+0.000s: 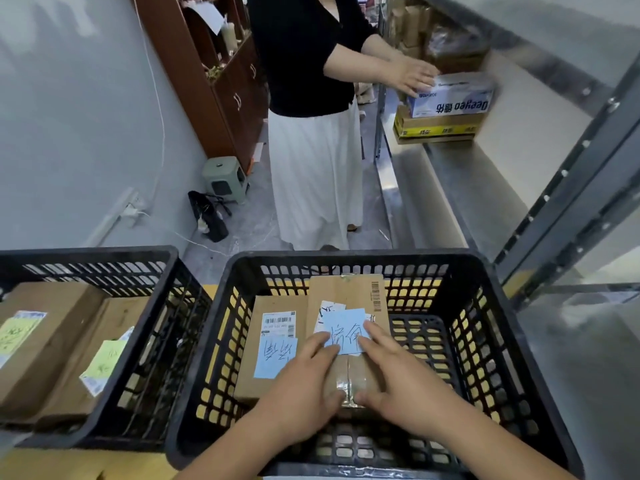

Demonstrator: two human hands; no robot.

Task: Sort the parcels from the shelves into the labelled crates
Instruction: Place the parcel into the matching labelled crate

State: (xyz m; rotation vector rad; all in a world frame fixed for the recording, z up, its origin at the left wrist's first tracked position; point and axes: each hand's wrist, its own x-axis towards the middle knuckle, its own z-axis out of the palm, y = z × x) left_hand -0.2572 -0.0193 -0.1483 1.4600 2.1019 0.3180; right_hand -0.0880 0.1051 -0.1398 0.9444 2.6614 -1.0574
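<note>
Both hands rest on one cardboard parcel point(346, 299) inside the middle black crate point(491, 341); the left hand point(304, 382) lies on its near left part with fingers fairly straight and the thumb against the taped near end, and the right hand point(398, 379) mirrors it at the near right, fingertips touching a blue note point(346, 329) stuck on top; neither hand curls round the parcel. At nine o'clock from it, touching, lies a second parcel point(273, 344) with a white label and its own blue note. A second black crate point(104, 261) at nine o'clock holds brown parcels with yellow-green notes point(15, 332). At twelve o'clock stands another person point(311, 133), one hand on a white box point(453, 97) atop a flat carton point(440, 128) on the metal shelf point(450, 174) at two o'clock.
</note>
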